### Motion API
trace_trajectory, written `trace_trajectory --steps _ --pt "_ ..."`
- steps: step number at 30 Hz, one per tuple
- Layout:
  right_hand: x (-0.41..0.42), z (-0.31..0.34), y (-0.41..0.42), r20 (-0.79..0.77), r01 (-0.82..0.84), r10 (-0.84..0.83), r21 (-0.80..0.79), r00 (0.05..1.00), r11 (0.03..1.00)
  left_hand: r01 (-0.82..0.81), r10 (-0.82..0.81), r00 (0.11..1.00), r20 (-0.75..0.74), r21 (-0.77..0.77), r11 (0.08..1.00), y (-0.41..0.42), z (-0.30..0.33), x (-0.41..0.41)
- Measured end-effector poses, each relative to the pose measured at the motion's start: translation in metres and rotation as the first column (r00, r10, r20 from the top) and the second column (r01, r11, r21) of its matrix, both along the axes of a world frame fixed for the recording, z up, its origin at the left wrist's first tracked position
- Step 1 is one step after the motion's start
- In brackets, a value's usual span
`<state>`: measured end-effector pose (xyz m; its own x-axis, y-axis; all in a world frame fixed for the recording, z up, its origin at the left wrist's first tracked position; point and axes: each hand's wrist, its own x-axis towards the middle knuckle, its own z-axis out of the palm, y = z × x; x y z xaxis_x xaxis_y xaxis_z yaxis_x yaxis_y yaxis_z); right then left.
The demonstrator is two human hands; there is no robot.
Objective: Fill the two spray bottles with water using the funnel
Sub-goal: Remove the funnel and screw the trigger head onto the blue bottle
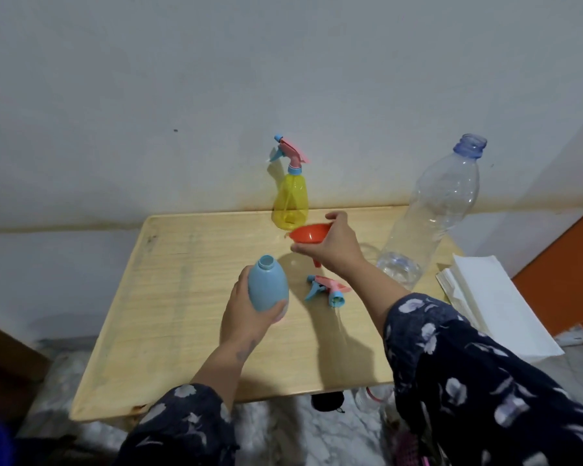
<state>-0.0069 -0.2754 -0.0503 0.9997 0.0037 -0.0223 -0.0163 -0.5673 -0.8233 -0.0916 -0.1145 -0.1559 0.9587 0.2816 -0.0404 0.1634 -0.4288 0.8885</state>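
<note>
Left hand (246,307) grips the uncapped blue spray bottle (268,285) standing on the tabletop (182,297); right hand (334,247) holds the orange funnel (308,235) at its 2 o'clock; detached trigger head (327,289) lies at 3 o'clock; yellow spray bottle (290,200) at 12.

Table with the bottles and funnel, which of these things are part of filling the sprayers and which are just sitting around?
Part of the job: blue bottle in the left hand; orange funnel in the right hand; yellow spray bottle; loose spray head; clear water bottle.

Just lying about: white paper towels; black object on the floor.
</note>
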Motion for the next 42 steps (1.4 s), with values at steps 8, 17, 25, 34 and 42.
trace_trajectory --steps 8,17,25,34,42 --pt "0.046 -0.050 -0.023 -0.103 0.048 -0.091 -0.359 0.990 0.932 -0.009 0.009 0.999 0.046 -0.007 1.000 0.002 -0.005 0.001" --pt "0.071 -0.074 -0.035 -0.180 0.087 -0.171 -0.399 0.969 0.913 -0.043 0.044 0.999 0.013 -0.101 0.994 -0.002 -0.006 0.006" --pt "0.061 -0.056 -0.030 0.036 0.070 -0.062 -0.662 0.997 0.746 -0.073 0.073 0.997 0.009 -0.008 0.997 -0.011 -0.011 0.000" --pt "0.004 -0.066 -0.020 -0.158 -0.092 -0.024 -0.686 0.987 0.722 -0.036 0.029 0.995 0.093 0.072 0.997 -0.011 -0.005 0.000" --pt "-0.012 -0.084 -0.020 -0.294 0.062 -0.227 -0.478 0.928 0.876 0.002 -0.008 0.994 0.113 0.051 0.999 0.007 0.009 -0.008"
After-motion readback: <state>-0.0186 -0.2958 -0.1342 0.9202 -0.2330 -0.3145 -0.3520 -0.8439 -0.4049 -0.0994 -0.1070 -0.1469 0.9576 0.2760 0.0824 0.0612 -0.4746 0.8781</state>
